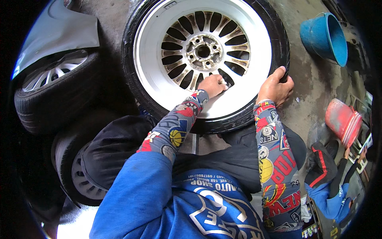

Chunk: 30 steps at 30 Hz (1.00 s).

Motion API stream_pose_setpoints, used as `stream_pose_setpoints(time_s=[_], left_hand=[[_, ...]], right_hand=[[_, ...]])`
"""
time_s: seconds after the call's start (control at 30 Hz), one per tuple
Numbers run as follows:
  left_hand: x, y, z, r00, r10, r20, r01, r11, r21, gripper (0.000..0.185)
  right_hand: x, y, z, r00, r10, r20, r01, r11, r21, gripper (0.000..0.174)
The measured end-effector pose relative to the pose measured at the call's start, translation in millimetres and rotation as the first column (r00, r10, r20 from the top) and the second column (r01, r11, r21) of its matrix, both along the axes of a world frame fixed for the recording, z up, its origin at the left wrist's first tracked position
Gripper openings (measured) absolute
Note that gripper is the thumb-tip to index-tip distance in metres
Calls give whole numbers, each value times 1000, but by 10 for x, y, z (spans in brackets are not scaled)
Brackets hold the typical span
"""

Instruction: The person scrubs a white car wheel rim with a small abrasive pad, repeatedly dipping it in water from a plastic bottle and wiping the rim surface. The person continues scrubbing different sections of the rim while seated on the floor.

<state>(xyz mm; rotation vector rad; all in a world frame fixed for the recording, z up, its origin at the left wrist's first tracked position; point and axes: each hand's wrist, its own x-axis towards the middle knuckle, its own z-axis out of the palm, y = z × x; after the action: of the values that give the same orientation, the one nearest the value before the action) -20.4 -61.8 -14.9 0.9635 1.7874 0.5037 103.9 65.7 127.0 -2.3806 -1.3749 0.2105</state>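
Observation:
In front of me a black tyre (280,47) is mounted on a wheel rim (241,98), its hollow inner side facing up. Brown grime marks the alloy spokes and the hub (194,61). My left hand (212,85) reaches inside the rim at the lower spokes, its fingers closed on a small whitish piece (226,85), perhaps a cloth; the fingers hide most of it. My right hand (276,86) grips the tyre's right edge, thumb on the sidewall and fingers around the outer side.
At left, a second wheel (53,95) lies by a grey car body panel (68,30); another wheel (70,167) is beside my leg. A blue bucket (323,38) lies tipped at upper right. Further right are a red bucket (341,121) and a co-worker in blue (328,197).

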Motion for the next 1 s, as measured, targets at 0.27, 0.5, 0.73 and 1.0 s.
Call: stream_pose_setpoints(time_s=[0.27,0.5,0.73,1.0], left_hand=[[-19,-29,169,980,1,-200,3,1000,21,28],[35,31,102,948,39,-315,-6,994,105,28],[-34,1,104,985,-64,-161,61,998,-22,25],[-6,28,151,928,85,-362,-48,993,111,25]], right_hand=[[80,219,302,990,111,-89,-127,971,-203,77],[228,480,38,999,32,20,-29,989,-148,78],[214,504,31,997,69,-41,-72,994,-88,82],[227,459,-8,992,125,-31,-125,992,-23,82]])
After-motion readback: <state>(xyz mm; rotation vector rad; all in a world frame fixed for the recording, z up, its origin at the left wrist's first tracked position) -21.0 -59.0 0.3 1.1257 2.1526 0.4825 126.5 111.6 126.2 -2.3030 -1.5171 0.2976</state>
